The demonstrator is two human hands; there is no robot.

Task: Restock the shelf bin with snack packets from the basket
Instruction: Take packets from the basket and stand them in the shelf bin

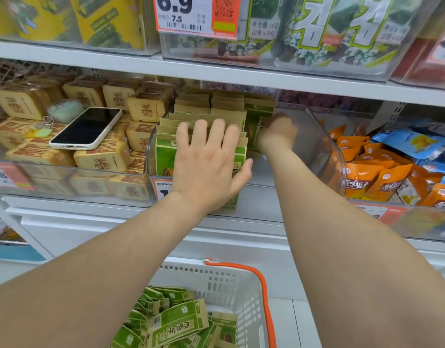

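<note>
While the flat left hand braces packets in the bin, the blurred right hand perhaps grips one; unbraced, they may topple.

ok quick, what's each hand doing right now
left hand: open, fingers flat against the green packets
right hand: curled beside them in the bin, blurred, cannot tell

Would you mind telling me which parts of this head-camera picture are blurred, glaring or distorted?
Head view: the right hand is smeared by motion blur inside the clear bin, while the left hand on the green packets is sharp; the bin's clear wall carries pale reflections; the shelf edge bows slightly from the wide lens, and the top-shelf packs look soft.
</note>
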